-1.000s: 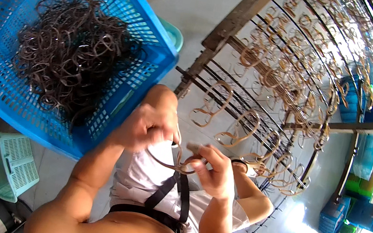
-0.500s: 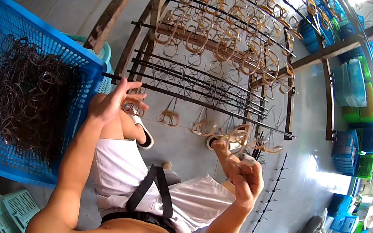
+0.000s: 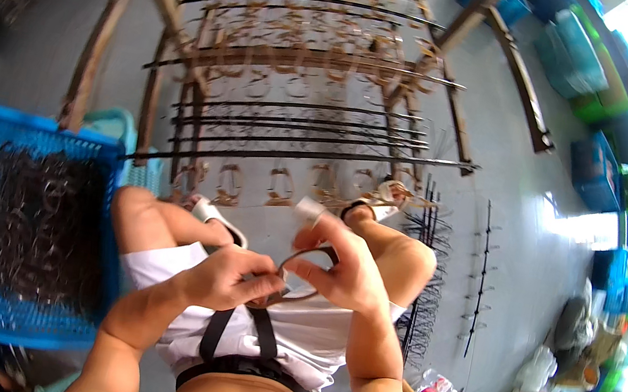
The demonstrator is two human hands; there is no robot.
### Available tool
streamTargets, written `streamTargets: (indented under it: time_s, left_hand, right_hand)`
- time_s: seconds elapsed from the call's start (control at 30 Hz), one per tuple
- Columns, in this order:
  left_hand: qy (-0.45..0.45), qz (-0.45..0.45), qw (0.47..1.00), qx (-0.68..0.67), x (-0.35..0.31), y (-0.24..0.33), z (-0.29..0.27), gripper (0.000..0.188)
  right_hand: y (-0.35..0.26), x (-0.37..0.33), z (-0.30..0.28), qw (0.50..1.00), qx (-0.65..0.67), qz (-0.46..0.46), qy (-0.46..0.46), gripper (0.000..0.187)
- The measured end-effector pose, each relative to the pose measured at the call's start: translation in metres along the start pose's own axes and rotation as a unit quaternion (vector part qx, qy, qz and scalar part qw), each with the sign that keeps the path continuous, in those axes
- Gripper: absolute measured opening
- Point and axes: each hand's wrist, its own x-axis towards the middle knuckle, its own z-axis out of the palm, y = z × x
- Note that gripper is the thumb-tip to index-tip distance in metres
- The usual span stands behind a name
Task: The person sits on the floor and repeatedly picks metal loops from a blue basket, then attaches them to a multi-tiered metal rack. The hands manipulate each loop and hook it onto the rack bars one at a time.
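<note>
Over my lap, my left hand (image 3: 231, 275) and my right hand (image 3: 348, 271) are close together, fingers pinched on a dark brown glasses frame (image 3: 295, 300). One curved rim of it shows between the hands; the rest is hidden by fingers. A white wrap (image 3: 311, 211) covers a raised finger of my right hand. Beyond my hands, a black rod (image 3: 321, 153) crosses the wooden rack, and several amber-brown frames (image 3: 280, 188) hang below it. On my left, a blue plastic basket (image 3: 33, 123) holds a heap of dark frames (image 3: 43, 232).
A wooden rack post (image 3: 99, 57) stands behind the basket. More rods with amber frames (image 3: 294, 24) fill the rack's far side. Black rods with wire prongs (image 3: 479, 284) lie on the floor at right. Bags (image 3: 535, 369), blue crates (image 3: 596, 179) and green crates line the right side.
My left hand has come from the rod's left end to my lap. My right hand has moved inward to meet it, now with a dark frame between them. The view has shifted.
</note>
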Motion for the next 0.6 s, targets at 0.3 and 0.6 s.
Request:
streamTargets:
  time_s: [0.3,0.6]
  left_hand:
    - [0.317,0.081,0.849,-0.415,0.097,0.005,0.061,0.030]
    - [0.606,-0.075,0.754,-0.244,0.009,-0.140,-0.216,0.055]
  right_hand:
    - [0.046,-0.025,0.017,0.927,0.111,-0.047,0.355,0.033]
    - [0.144,0.010,-0.204,0.722,0.363,-0.045,0.588,0.018]
